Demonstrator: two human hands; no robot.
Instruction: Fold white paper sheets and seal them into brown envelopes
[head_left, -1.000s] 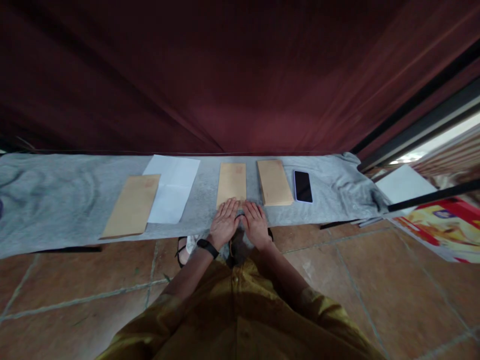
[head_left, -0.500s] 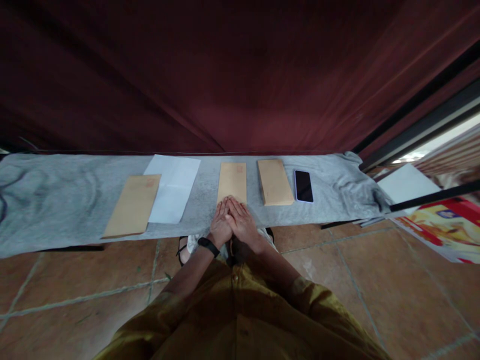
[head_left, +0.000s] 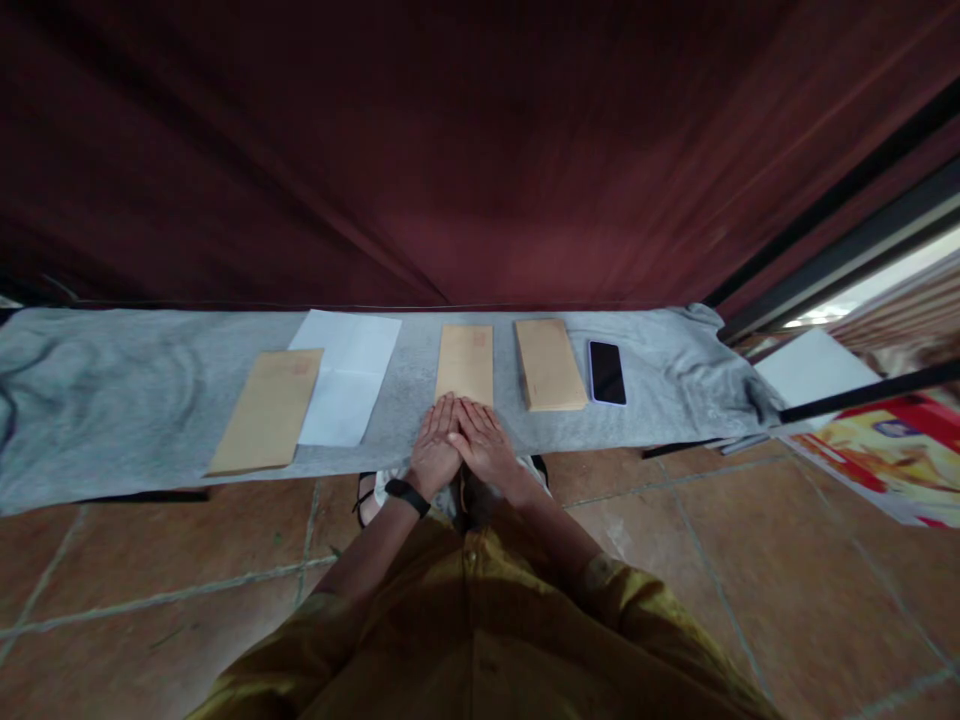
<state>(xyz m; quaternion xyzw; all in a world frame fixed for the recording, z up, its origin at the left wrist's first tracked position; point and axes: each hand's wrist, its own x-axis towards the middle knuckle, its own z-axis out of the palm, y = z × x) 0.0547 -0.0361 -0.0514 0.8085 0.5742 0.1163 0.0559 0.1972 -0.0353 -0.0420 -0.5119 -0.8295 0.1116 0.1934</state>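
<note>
A brown paper envelope [head_left: 465, 362] lies upright in front of me, a faint red printed mark at its upper right. Across its near end rest my left hand [head_left: 436, 447] and my right hand [head_left: 486, 445], both flat with fingers stretched out; they hide that end. The hands lie side by side, the right thumb reaching over toward the left hand. Right of them is a stack of brown envelopes [head_left: 551, 365]. To the left, another brown envelope [head_left: 268, 412] overlaps white paper sheets [head_left: 351, 375] that show a fold crease.
A grey cloth [head_left: 675, 375] covers the narrow table. A phone [head_left: 607, 372] with a dark screen lies right of the stack. Beyond the far edge hangs a dark red curtain [head_left: 465, 180]. At the right stand a black bar [head_left: 862, 394] and a red-and-yellow box [head_left: 892, 455].
My left hand has slid slightly left, away from the right one, and its fingers lie flatter. The right hand has hardly moved. The envelopes stay about where they were.
</note>
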